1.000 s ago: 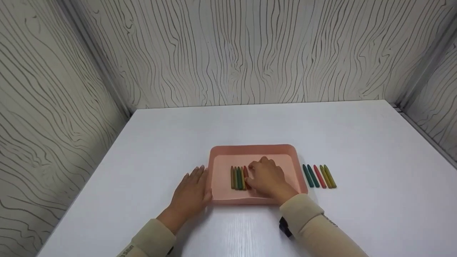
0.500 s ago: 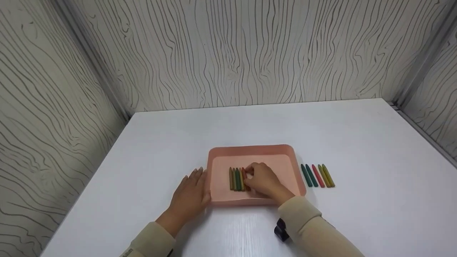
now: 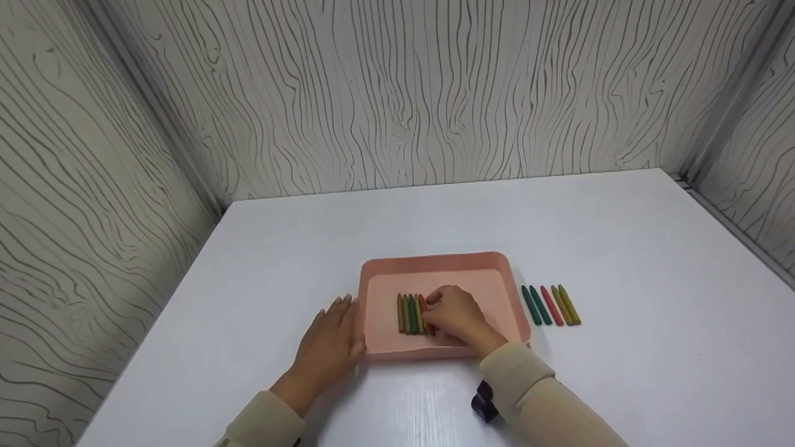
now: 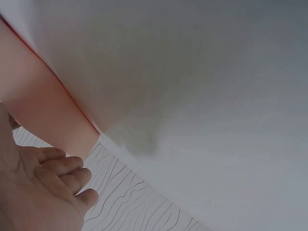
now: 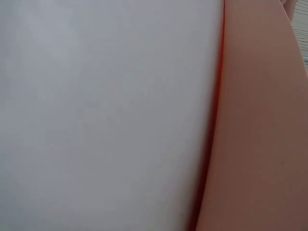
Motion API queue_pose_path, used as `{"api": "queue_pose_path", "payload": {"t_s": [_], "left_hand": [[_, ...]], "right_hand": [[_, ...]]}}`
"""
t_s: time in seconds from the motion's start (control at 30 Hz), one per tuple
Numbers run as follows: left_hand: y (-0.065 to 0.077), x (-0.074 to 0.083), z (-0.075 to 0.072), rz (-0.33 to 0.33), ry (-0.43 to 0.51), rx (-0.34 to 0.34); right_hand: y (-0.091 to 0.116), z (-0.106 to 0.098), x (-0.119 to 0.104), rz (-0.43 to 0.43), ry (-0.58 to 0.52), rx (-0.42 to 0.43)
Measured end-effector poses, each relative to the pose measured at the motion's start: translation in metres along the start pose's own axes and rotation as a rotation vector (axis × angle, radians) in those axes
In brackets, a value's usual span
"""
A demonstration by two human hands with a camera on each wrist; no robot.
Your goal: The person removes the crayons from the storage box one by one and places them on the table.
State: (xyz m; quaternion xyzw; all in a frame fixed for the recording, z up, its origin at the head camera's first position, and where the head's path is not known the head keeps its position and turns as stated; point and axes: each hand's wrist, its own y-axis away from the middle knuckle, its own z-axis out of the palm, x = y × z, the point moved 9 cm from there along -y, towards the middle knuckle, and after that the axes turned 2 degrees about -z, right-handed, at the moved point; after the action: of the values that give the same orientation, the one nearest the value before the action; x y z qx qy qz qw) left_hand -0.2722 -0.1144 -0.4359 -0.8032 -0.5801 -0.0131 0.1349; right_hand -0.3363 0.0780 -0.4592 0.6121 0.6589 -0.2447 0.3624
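A pink rectangular tray [image 3: 388, 346] holds several crayons [image 3: 410, 313] lying side by side in brown, green, yellow and red. My right hand [image 3: 458, 315] is inside the tray, thumb and fingertips pinching a red crayon [image 3: 423, 303] at the right end of that row. The hand hides part of this crayon. My left hand [image 3: 329, 344] rests on the table at the tray's left side, fingers straight and against its wall. In the left wrist view the fingers of the left hand [image 4: 48, 187] overlap the tray's outer wall [image 4: 53, 101].
Right of the tray, several more crayons lie in a slanted row on the white table [image 3: 646, 261]: green crayons [image 3: 536, 305], a red crayon [image 3: 551, 305] and yellow-green crayons [image 3: 566, 305]. A patterned panel [image 3: 397, 93] stands behind the table. The right wrist view shows mostly the tray's outer wall [image 5: 255, 125].
My right hand's fingers have drawn in closer around the red crayon at the end of the row. The left hand stays at the tray's side. The head view has shifted slightly.
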Motion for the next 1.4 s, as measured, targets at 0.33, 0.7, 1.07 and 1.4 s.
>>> {"api": "queue_pose_path", "payload": {"t_s": [0.33, 0.7, 1.07, 1.4], "left_hand": [[-0.002, 0.0, 0.001, -0.013, 0.009, -0.013], [-0.004, 0.001, 0.002, -0.028, 0.004, -0.037], [-0.003, 0.0, 0.0, -0.007, 0.005, -0.01], [0.0, -0.001, 0.0, -0.022, 0.032, -0.013]], "right_hand": [[0.001, -0.011, 0.006, 0.029, -0.041, 0.044], [0.006, -0.011, 0.0, -0.053, 0.027, 0.006], [0.006, -0.006, 0.001, -0.115, -0.016, -0.043], [0.005, -0.009, 0.002, -0.101, -0.054, -0.057]]}}
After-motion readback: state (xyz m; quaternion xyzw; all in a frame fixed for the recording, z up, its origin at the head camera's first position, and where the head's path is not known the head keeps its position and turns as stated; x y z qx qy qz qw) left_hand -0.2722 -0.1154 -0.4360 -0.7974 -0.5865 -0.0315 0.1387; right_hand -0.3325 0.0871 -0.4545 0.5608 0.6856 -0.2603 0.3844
